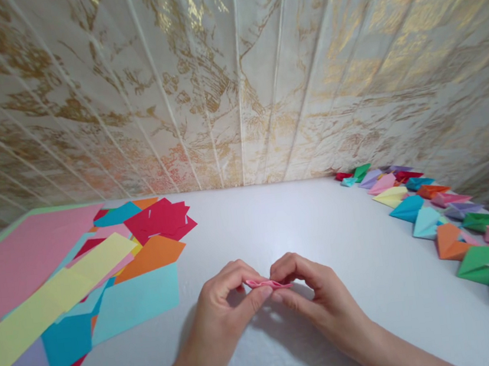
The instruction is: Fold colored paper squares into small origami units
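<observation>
A small folded pink paper piece [267,284] is held just above the white table [285,225], near its front middle. My left hand [225,313] pinches its left end between thumb and fingers. My right hand [314,293] pinches its right end the same way. Both hands are closed on the paper and their fingertips nearly meet over it.
Flat coloured paper sheets lie spread at the left: a pink sheet [26,257], a yellow strip [53,298], a turquoise sheet [136,300], orange [150,255] and red [160,220] pieces. Several folded paper triangles [445,223] run along the right edge. A gold-patterned wall [231,77] stands behind.
</observation>
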The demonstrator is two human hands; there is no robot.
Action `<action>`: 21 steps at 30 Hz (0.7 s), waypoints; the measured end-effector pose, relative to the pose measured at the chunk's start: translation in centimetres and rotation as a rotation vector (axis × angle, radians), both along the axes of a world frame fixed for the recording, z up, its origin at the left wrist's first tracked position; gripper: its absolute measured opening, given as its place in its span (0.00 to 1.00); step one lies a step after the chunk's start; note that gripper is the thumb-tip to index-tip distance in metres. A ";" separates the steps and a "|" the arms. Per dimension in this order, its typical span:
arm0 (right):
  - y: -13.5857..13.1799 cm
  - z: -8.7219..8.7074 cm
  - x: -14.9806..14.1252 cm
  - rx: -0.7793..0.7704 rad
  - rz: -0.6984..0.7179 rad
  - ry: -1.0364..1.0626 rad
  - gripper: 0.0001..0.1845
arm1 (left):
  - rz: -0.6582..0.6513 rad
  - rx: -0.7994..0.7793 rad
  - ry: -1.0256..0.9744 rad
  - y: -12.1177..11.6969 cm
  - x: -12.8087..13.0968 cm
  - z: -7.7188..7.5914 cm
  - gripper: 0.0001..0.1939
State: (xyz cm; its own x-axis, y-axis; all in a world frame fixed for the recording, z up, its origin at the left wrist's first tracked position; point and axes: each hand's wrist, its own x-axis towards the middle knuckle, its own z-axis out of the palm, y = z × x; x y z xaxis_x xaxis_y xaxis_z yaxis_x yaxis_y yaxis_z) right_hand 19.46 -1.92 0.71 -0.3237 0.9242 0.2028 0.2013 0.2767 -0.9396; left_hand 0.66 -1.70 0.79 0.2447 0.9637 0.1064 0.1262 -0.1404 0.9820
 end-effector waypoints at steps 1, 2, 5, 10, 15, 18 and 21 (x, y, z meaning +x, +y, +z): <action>0.0 0.0 0.1 0.003 -0.011 -0.014 0.08 | 0.018 0.010 0.011 0.0 0.0 -0.1 0.09; 0.0 0.0 0.2 0.005 -0.022 -0.027 0.08 | 0.036 0.019 0.020 0.0 0.0 -0.1 0.10; 0.2 0.0 0.4 0.022 -0.026 -0.078 0.08 | 0.017 0.035 0.033 0.1 -0.2 0.1 0.06; 0.3 0.4 0.4 0.104 -0.029 -0.132 0.11 | -0.078 0.056 0.072 0.3 -0.4 0.7 0.06; 0.3 0.7 0.1 0.093 -0.078 -0.106 0.16 | 0.015 0.067 0.067 0.0 -0.1 0.8 0.08; 0.2 0.6 0.0 0.044 -0.092 -0.079 0.16 | 0.033 0.015 0.049 0.0 0.1 0.8 0.09; 0.3 0.3 0.0 0.004 -0.092 -0.071 0.15 | 0.024 -0.038 0.045 0.0 0.2 0.8 0.13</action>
